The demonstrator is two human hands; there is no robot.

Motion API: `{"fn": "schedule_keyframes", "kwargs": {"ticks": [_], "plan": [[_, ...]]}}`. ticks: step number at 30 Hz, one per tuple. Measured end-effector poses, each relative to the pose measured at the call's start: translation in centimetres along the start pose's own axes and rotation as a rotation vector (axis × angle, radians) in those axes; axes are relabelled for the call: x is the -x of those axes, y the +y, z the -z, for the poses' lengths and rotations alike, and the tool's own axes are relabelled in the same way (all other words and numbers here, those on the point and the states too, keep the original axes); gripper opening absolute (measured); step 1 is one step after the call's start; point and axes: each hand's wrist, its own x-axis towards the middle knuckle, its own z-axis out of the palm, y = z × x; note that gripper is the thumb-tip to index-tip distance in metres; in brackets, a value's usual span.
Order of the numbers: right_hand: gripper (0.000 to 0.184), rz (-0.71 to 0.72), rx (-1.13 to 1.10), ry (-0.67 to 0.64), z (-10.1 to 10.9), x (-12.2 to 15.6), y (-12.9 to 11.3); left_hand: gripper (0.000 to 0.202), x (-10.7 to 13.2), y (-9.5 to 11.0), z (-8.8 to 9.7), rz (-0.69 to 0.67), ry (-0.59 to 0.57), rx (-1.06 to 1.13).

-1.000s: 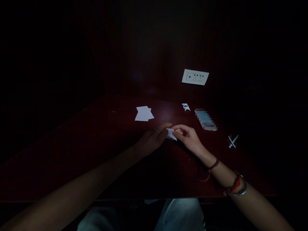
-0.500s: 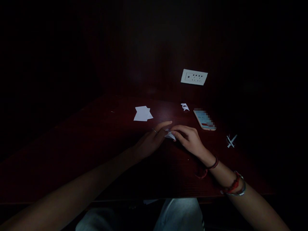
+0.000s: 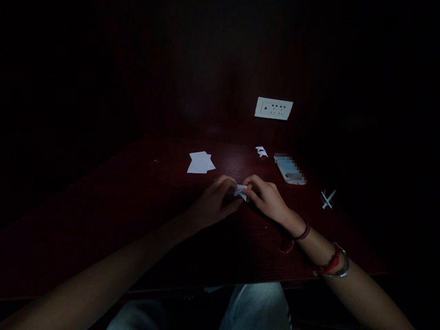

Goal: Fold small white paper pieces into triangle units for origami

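Observation:
A small piece of folded white paper (image 3: pixel 241 190) is held between my two hands, just above the dark red table (image 3: pixel 165 201). My right hand (image 3: pixel 268 196) pinches its right side between thumb and fingers. At the paper's left edge, the curled fingers of my left hand (image 3: pixel 213 201) grip it, with the thumb low beside it. A ring shows on a left finger. Fingers cover part of the paper. Beyond my left hand lie flat white paper sheets (image 3: pixel 199 163), overlapping one another.
Small folded paper pieces (image 3: pixel 261 151) lie near the wall. A phone (image 3: pixel 290 169) rests right of them, screen up. Farther right, two thin white strips (image 3: pixel 328 199) cross each other. A white socket panel (image 3: pixel 274 108) is on the wall. The table's front edge runs above my knees (image 3: pixel 257 305).
My left index finger, stretched over the paper before, is now curled at its edge, and the left thumb has come into sight below. The paper has turned slightly. The view has shifted a little.

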Motion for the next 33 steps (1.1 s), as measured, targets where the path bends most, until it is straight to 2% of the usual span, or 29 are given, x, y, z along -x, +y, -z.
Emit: {"fn": "schedule_keyframes", "kwargs": {"ticks": [4, 9, 19, 24, 29, 33], "plan": [[0.023, -0.016, 0.01, 0.014, -0.1, 0.1, -0.1, 0.009, -0.2, -0.2, -0.3, 0.014, 0.017, -0.04], [0.012, 0.0, 0.08, 0.017, 0.1, 0.0, -0.1, 0.013, -0.2, -0.5, -0.4, -0.012, -0.019, -0.069], [0.018, 0.048, 0.118, -0.014, -0.5, 0.1, -0.1, 0.014, -0.3, -0.8, -0.9, -0.005, -0.009, -0.149], [0.016, 0.04, 0.119, -0.001, -0.3, 0.0, -0.1, 0.016, -0.3, -0.7, -0.7, -0.004, -0.043, -0.102], [0.016, 0.021, 0.135, 0.028, 0.1, 0.0, -0.5, 0.013, -0.4, -0.4, -0.2, -0.011, 0.016, -0.041], [0.017, 0.008, 0.044, 0.037, 0.1, 0.0, -0.5, 0.01, -0.6, -0.1, 0.1, 0.104, 0.02, 0.088]]}}
